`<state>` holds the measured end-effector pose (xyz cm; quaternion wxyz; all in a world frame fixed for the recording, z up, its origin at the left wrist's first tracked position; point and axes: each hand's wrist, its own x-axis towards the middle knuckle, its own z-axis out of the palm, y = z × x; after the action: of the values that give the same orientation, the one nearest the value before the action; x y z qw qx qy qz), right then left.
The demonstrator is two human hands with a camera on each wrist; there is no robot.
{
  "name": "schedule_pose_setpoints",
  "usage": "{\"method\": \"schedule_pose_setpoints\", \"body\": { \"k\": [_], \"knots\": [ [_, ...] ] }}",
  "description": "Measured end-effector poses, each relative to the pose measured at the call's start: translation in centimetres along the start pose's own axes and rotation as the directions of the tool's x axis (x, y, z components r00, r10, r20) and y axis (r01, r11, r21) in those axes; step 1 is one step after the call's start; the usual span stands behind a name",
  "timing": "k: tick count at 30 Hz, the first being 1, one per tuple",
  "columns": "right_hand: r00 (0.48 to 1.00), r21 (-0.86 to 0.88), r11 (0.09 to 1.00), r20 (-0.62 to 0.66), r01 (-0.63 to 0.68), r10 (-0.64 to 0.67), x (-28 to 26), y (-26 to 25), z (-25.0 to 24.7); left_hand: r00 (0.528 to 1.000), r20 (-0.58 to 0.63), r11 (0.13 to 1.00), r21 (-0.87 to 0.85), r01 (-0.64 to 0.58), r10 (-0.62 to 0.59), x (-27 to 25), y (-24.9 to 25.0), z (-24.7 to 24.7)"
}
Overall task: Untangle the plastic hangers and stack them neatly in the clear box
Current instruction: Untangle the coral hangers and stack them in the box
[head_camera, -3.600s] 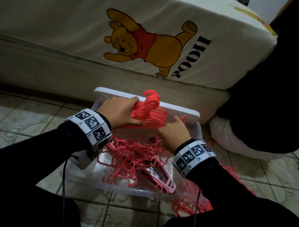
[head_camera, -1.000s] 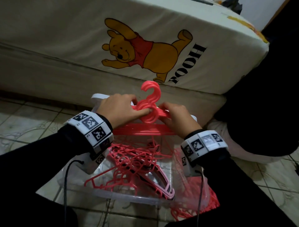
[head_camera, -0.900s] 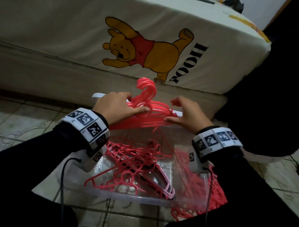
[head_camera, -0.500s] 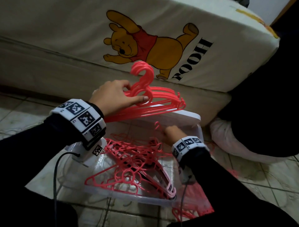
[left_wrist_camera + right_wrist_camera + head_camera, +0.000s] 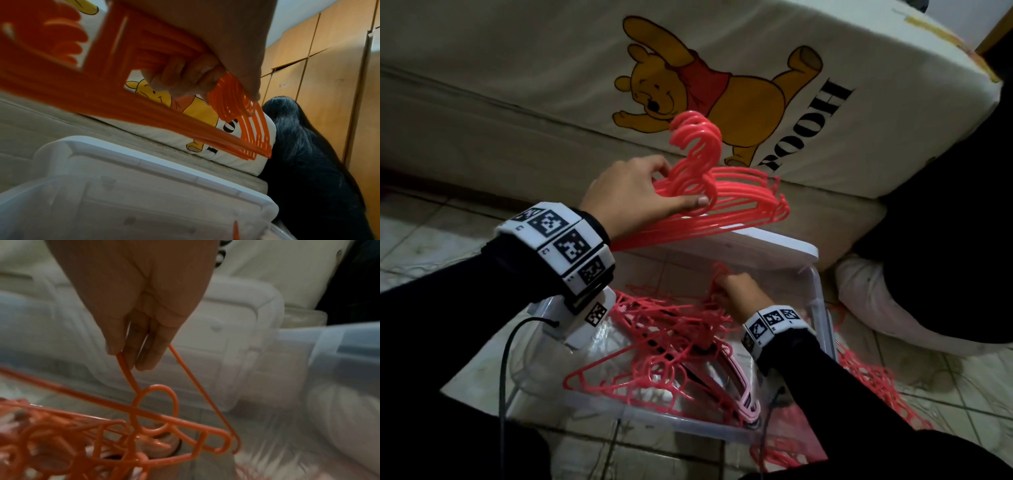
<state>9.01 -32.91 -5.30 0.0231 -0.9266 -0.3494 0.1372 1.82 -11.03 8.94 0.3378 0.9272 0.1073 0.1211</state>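
Note:
My left hand (image 5: 640,192) grips a neat stack of coral-pink plastic hangers (image 5: 736,198) by their necks, holding it above the far rim of the clear box (image 5: 822,308); in the left wrist view the fingers (image 5: 185,78) curl round the stacked hangers (image 5: 242,123). Inside the box lies a tangled heap of pink hangers (image 5: 661,346). My right hand (image 5: 732,291) is down in the box, pinching the hook of one hanger (image 5: 156,410) from the tangle between thumb and fingers (image 5: 141,350).
The box's white lid (image 5: 774,243) leans behind it against a mattress with a cartoon bear print (image 5: 705,85). More pink hangers (image 5: 873,383) lie on the tiled floor to the right. A dark cloth (image 5: 945,222) hangs at the right.
My left hand has lifted the stacked hangers up and slightly back. My right hand let go of the stack, dropped into the box and took hold of a hanger from the tangle.

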Motion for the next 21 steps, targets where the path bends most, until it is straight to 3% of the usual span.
{"method": "schedule_pose_setpoints", "body": {
  "k": [3, 8, 16, 18, 21],
  "knots": [
    [0.998, 0.052, 0.998, -0.046, 0.035, -0.033, -1.2, -1.1, -2.5, 0.999, -0.046, 0.999, -0.043, -0.003, 0.001, 0.1, 0.2, -0.3],
    [0.959, -0.048, 0.973, -0.16, 0.228, -0.232, -3.6, -3.5, -6.8, 0.998, -0.064, 0.997, -0.083, -0.002, -0.003, 0.0, 0.7, -0.8],
    [0.924, 0.093, 0.954, -0.292, 0.285, -0.247, -6.1, -4.7, -11.5, 0.996, -0.085, 0.997, -0.071, -0.008, 0.001, -0.4, 0.8, -1.1],
    [0.944, 0.106, 0.963, -0.248, 0.248, -0.216, -5.9, -3.9, -10.6, 0.997, -0.075, 0.998, -0.061, -0.009, 0.004, -0.5, 0.7, -1.1],
    [0.988, 0.031, 0.988, -0.04, 0.15, -0.149, -5.2, -2.9, -7.9, 0.999, -0.046, 0.999, -0.037, -0.011, 0.009, -0.6, 0.6, -1.0]
  ]
}}
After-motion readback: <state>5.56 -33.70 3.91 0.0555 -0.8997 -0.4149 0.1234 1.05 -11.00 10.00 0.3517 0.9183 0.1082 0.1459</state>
